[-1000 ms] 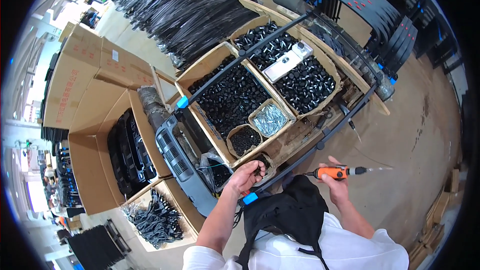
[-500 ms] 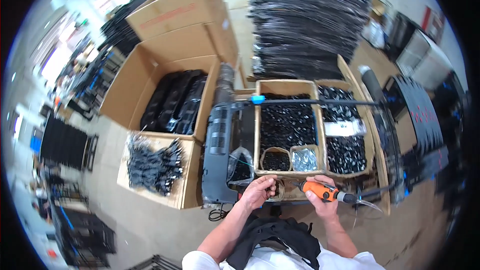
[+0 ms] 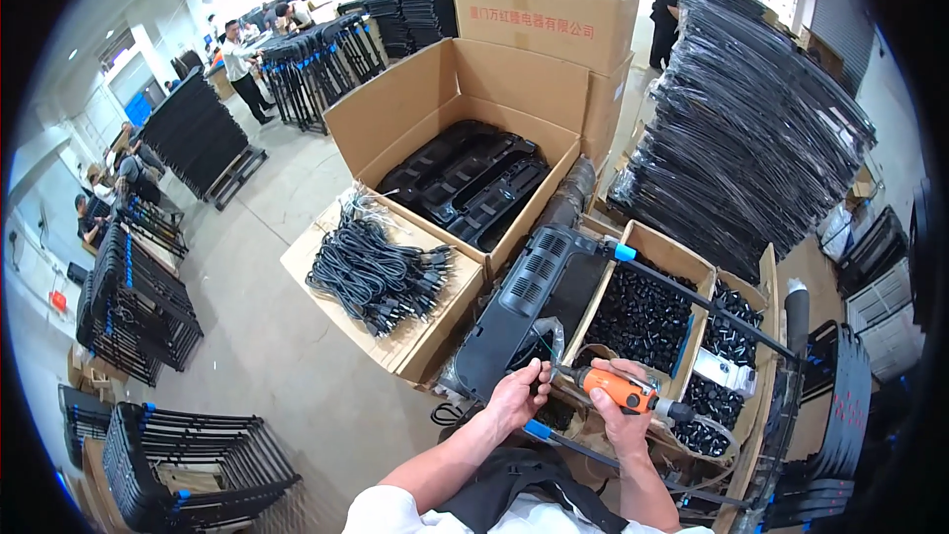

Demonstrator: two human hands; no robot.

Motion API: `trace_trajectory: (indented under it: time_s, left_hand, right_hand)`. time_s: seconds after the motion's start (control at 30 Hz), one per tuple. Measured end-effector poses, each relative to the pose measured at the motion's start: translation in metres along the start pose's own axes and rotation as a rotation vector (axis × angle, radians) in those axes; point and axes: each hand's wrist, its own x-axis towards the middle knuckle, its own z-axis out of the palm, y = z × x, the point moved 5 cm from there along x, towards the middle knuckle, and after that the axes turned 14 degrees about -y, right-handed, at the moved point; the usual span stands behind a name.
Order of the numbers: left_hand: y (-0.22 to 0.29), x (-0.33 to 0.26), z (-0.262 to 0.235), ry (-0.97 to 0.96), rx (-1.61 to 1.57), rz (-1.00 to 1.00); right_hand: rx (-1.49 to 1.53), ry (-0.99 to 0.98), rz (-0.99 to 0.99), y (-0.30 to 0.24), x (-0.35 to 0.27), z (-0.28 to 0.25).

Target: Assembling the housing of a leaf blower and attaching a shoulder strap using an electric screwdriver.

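My right hand [image 3: 625, 417] is wrapped round an orange power screwdriver [image 3: 618, 391] with a dark rear end and a hose. The driver's tip points left, close to the fingers of my left hand [image 3: 519, 398]. Those left fingers are pinched together; whatever they hold is too small to make out. Just beyond my left hand lies a black plastic housing [image 3: 499, 326] with vent slots, set across a frame of black tubes [image 3: 707, 302] with blue end pieces. A small clear bag [image 3: 547, 336] sits beside the housing.
Past the frame stand wooden-sided bins of small black parts [image 3: 647, 316]. A carton [image 3: 390, 129] holding black housings stands farther left, with bundled black cables [image 3: 371, 267] on cardboard before it. Wrapped black stock [image 3: 741, 138] is piled behind. Folded frames [image 3: 198, 465] and several people are leftward.
The view has swung left, so the bins and housing appear tilted and farther right. My hands have come closer together, with the driver's tip now near my left fingers.
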Motion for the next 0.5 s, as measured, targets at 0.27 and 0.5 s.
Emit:
trace_trajectory:
  time_s: [0.27,0.5]
  left_hand:
    - [0.042,0.025,-0.010,-0.032,-0.147,0.000]
    - [0.079,0.045,-0.030,-0.053,-0.221,-0.071]
  right_hand:
    - [-0.086,-0.019,0.052,0.021,0.041,0.037]
    - [-0.158,-0.044,0.149,0.033,0.090,0.064]
